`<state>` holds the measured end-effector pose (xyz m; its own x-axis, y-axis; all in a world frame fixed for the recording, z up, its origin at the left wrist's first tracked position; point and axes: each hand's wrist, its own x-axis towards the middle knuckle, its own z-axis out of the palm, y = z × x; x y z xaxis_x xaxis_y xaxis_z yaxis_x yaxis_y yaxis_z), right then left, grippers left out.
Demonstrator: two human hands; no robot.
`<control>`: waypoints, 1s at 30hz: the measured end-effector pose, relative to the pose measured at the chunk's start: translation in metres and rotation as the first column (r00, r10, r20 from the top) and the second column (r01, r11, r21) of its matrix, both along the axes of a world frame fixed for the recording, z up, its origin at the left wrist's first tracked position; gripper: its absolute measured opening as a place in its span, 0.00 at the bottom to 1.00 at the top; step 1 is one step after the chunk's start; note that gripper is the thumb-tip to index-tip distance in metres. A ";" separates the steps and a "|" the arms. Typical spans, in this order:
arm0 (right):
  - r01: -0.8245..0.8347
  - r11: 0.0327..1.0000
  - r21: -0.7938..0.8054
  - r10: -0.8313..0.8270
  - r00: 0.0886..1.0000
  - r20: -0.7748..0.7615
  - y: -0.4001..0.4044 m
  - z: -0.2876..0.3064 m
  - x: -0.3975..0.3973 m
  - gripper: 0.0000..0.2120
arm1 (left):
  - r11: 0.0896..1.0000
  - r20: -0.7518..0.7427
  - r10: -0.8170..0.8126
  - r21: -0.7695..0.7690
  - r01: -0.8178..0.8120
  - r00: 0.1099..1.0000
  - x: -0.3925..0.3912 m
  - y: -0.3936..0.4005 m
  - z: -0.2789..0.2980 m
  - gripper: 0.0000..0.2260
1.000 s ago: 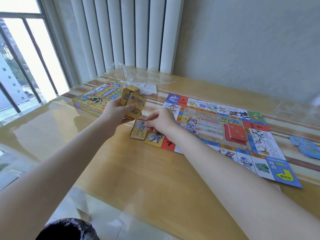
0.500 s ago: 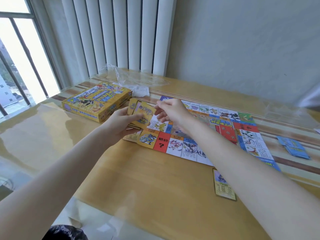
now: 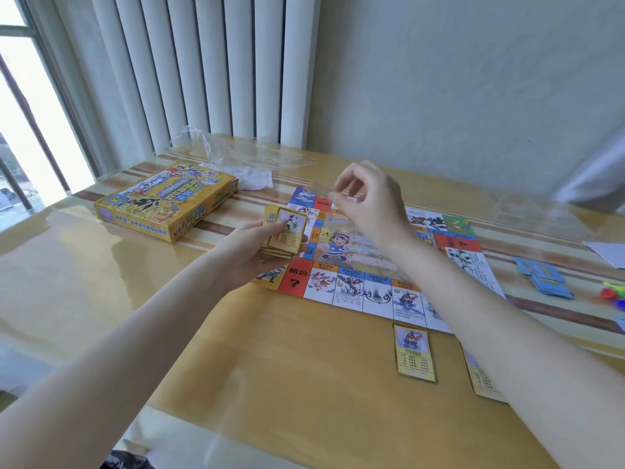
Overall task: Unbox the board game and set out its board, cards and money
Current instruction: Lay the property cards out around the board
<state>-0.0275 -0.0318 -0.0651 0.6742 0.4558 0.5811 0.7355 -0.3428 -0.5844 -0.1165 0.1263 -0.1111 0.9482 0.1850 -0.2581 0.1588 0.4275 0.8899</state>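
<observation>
Left hand (image 3: 247, 255) grips the card stack (image 3: 285, 235) over the board's (image 3: 372, 265) left edge; right hand (image 3: 368, 201), fingers curled, holds nothing discernible. Risk: loose stack fanning, spilling onto table (image 3: 270, 367).

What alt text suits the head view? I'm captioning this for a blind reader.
The left hand grips a stack of yellow-bordered picture cards over the colourful paper game board; the right hand hovers above, fingers curled. Two more cards lie on the wooden table, near the yellow game box.
</observation>
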 end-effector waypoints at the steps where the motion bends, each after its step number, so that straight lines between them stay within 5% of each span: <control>1: -0.059 0.994 -0.088 0.063 0.997 0.051 -0.001 -0.002 -0.002 0.06 | 0.999 0.017 -0.002 -0.039 0.003 1.000 0.001 -0.002 0.001 0.10; 5: -0.260 0.884 -0.389 0.248 0.965 -0.082 -0.006 -0.018 -0.008 0.05 | 0.998 0.080 -0.020 -0.055 0.024 0.997 0.005 -0.008 0.005 0.07; 10: -0.215 0.963 -0.162 0.174 0.956 -0.235 -0.010 -0.018 -0.011 0.04 | 0.996 0.104 -0.088 0.013 0.087 0.991 0.004 -0.011 0.003 0.07; 12: -0.193 0.977 -0.090 0.159 0.943 -0.292 -0.010 -0.016 -0.009 0.11 | 0.995 0.116 -0.103 0.024 0.101 0.988 0.003 -0.015 0.004 0.07; 16: -0.189 0.981 -0.048 0.147 0.881 -0.449 -0.015 -0.014 -0.007 0.16 | 0.993 0.127 -0.112 0.040 0.108 0.986 0.003 -0.018 0.005 0.07; 24: -0.110 0.994 0.014 0.103 0.866 -0.490 -0.024 -0.009 -0.006 0.11 | 0.987 0.120 -0.135 0.099 0.123 0.984 0.007 -0.023 0.007 0.06; 30: 0.087 0.988 0.125 -0.008 0.848 -0.530 -0.041 -0.001 0.014 0.14 | 0.991 0.155 0.124 0.035 -0.131 0.980 0.011 -0.008 0.019 0.05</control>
